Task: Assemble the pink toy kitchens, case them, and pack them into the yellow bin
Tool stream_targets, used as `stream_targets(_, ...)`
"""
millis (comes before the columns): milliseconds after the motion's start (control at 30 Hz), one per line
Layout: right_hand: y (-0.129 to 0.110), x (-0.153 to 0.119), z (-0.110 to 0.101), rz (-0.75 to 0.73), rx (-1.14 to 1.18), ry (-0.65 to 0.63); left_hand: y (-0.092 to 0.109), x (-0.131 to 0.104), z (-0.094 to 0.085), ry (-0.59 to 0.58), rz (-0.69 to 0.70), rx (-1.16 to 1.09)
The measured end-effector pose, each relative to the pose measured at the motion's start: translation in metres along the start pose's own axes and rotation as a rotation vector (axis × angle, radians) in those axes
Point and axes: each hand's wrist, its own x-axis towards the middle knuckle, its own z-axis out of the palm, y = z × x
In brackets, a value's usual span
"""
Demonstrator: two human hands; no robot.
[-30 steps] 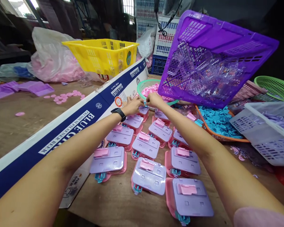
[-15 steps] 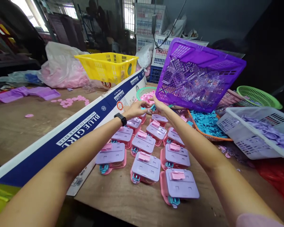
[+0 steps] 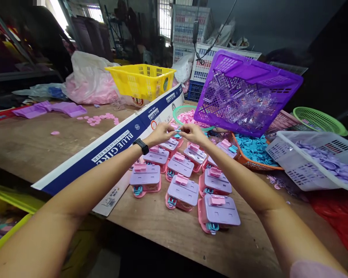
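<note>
My left hand (image 3: 160,133), with a black band on its wrist, and my right hand (image 3: 193,134) meet over the far end of the rows of toy boxes. Between their pinched fingertips is a small light-blue plastic piece (image 3: 177,131), partly covered by the fingers. Below and nearer to me stand several pink boxes with lavender lids (image 3: 183,193). Each of the nearer lids carries a pink tab (image 3: 217,200), and blue clips (image 3: 212,226) show at their front corners. Just behind my hands is a green basket (image 3: 175,112) of pink pieces.
A long BLUE GIRL cardboard strip (image 3: 116,144) borders the boxes on the left. At right are a tilted purple basket (image 3: 243,61) of clear parts, an orange basket (image 3: 251,166) of blue pieces and a white basket (image 3: 295,172) of lavender parts. A yellow basket (image 3: 139,83) stands behind.
My hands have come closer together at the fingertips, with the blue piece now between them. My right hand has dropped slightly. The whole view has shifted a little.
</note>
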Motion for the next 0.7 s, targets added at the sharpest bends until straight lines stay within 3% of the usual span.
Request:
stream_targets(200, 0.018, 0.018, 0.034, 0.173, -0.19, 0.028, -0.019, -0.017, 0.005, 0.012, -0.015, 0.269)
stream_targets(400, 0.029, 0.023, 0.056, 0.267, -0.262, 0.08, -0.021, -0.019, 0.016, -0.261, 0.042, 0.424)
stream_targets(533, 0.029, 0.025, 0.059, 0.249, -0.279, 0.091, -0.026, -0.016, 0.021, -0.283, 0.019, 0.443)
stream_targets(700, 0.028, 0.028, 0.051, 0.205, -0.314, -0.011, -0.028, -0.018, 0.023, -0.291, 0.042, 0.448)
